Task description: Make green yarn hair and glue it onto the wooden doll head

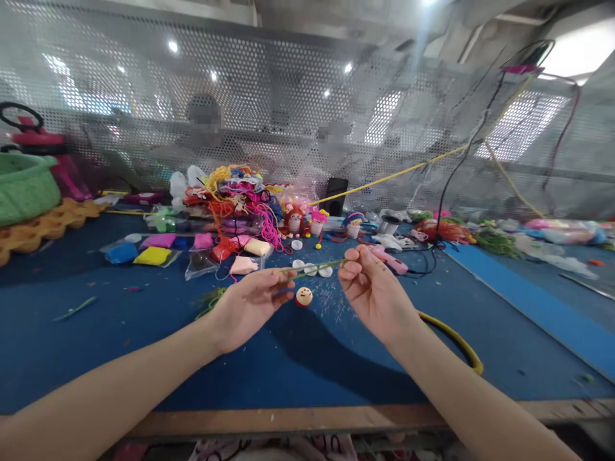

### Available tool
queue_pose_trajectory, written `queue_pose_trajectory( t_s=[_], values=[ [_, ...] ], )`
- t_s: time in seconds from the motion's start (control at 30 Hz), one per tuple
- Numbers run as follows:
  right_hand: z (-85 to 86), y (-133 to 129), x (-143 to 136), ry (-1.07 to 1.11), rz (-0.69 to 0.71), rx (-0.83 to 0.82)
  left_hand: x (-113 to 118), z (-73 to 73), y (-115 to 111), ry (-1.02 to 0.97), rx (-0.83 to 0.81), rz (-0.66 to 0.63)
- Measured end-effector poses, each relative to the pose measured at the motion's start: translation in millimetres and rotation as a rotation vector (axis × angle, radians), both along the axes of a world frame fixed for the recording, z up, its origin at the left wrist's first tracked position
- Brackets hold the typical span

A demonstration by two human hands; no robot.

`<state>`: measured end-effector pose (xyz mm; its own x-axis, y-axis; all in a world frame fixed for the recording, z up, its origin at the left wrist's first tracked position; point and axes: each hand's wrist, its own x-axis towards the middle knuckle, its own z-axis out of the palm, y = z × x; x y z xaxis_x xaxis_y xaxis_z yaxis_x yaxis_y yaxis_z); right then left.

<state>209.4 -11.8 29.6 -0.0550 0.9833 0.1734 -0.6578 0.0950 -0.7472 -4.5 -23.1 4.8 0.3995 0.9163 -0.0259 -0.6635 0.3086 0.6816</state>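
A few thin strands of green yarn [317,265] stretch nearly level between my two hands above the table. At one end, my left hand [250,304] has them pinched between thumb and fingers. My right hand [375,288] closes its fingertips on the other end. Just below and between the hands sits a small cream ball head with dark face marks and a red base [303,296]. Behind the strands stand several small white cups [325,271]. Partly hidden by my left wrist lies more green yarn [211,301].
A heap of coloured yarn [240,198] and bagged coloured clay [154,256] lie at the back left. Small yarn-haired dolls [317,222] stand centrally, with a pink glue gun [390,259] nearby. A yellow-green hoop [456,339] lies by my right forearm. A perforated metal screen [288,96] rises behind.
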Motion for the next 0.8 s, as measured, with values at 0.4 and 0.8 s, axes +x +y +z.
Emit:
queue_pose_trajectory(
  t_s=[0.4, 0.8],
  values=[
    [-17.2, -23.2, -8.6, -0.824, 0.193, 0.611, -7.1, 14.0, 6.8, -0.228, -0.091, 0.185],
    [-19.2, -18.4, -9.3, -1.202, 0.211, 0.93, -4.9, 2.8, 8.4, -0.043, 0.012, 0.163]
  ],
)
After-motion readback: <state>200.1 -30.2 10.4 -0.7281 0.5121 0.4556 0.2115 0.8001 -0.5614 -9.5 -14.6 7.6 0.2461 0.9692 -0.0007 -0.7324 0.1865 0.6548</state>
